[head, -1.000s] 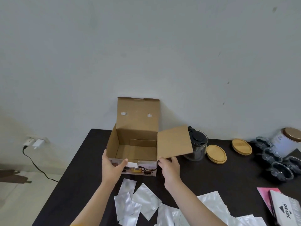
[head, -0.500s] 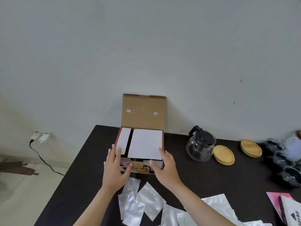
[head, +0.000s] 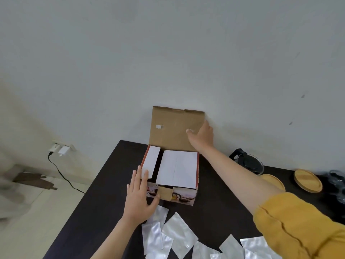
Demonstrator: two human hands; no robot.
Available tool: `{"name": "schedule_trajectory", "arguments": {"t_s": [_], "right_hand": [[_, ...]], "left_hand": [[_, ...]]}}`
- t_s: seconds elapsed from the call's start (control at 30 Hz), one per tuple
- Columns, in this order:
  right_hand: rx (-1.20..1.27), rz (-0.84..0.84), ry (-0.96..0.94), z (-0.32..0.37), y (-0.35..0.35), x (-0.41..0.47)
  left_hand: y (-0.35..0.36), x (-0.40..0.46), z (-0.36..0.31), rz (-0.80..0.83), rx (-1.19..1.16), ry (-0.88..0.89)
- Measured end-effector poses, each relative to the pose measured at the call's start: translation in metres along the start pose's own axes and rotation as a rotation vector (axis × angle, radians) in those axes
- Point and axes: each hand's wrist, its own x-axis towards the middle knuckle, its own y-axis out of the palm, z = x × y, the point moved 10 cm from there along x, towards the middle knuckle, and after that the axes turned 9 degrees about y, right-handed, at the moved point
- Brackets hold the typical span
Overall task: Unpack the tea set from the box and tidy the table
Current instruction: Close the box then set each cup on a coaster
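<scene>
tea set's out; box (head: 172, 176) side flaps folded. r hand (head: 202, 136) grasps lid (head: 175, 128) edge, l hand (head: 140, 193) flat on front corner. pouches (head: 179, 234) below l hand still loose.

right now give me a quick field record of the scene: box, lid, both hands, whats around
box: cardboard box on dark table, side flaps folded in
lid: lid flap upright
left hand: left hand flat against the box's near left corner
right hand: right hand grips the lid's right edge
near box: silver pouches in front
right side: glass teapot, wooden lids
</scene>
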Motion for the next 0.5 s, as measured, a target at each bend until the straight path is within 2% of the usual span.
{"name": "schedule_trajectory", "arguments": {"t_s": [0.1, 0.2, 0.5], "right_hand": [[0.074, 0.071, 0.038, -0.008, 0.010, 0.009], [0.143, 0.118, -0.002, -0.012, 0.012, 0.003], [0.125, 0.264, -0.367, -0.028, 0.011, -0.081]], "left_hand": [[0.001, 0.000, 0.000, 0.009, 0.005, -0.005], [0.001, 0.000, 0.000, 0.012, 0.011, -0.004], [0.000, 0.000, -0.002, 0.022, -0.022, -0.012]]}}
